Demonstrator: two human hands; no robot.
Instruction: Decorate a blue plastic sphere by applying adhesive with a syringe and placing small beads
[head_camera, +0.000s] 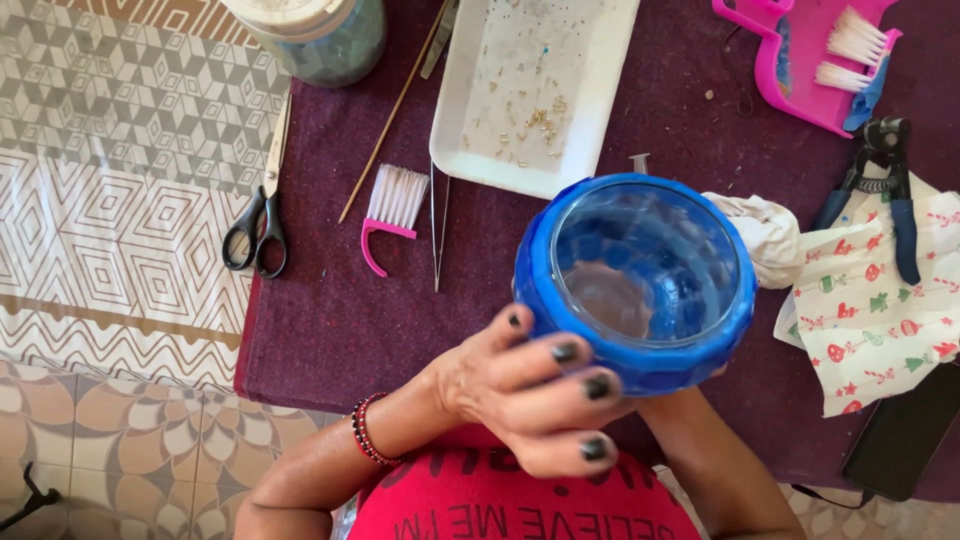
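Note:
My left hand (530, 395) grips a blue faceted glass jar (640, 275) from the near side, fingers with dark nail polish wrapped around its rim. The jar is held up over the purple cloth, mouth toward the camera, and looks empty inside. My right forearm (715, 470) reaches under the jar; the right hand itself is hidden behind the jar. A red and black bead bracelet (368, 432) sits on my left wrist.
On the purple cloth (330, 320) lie a white tray (530, 90) with tiny beads, a small pink brush (393, 210), tweezers (438, 230), a thin stick (392, 112), black scissors (258, 225), a pink dustpan with brush (815, 55), pliers (885, 180), patterned fabric (880, 320), a lidded jar (315, 35).

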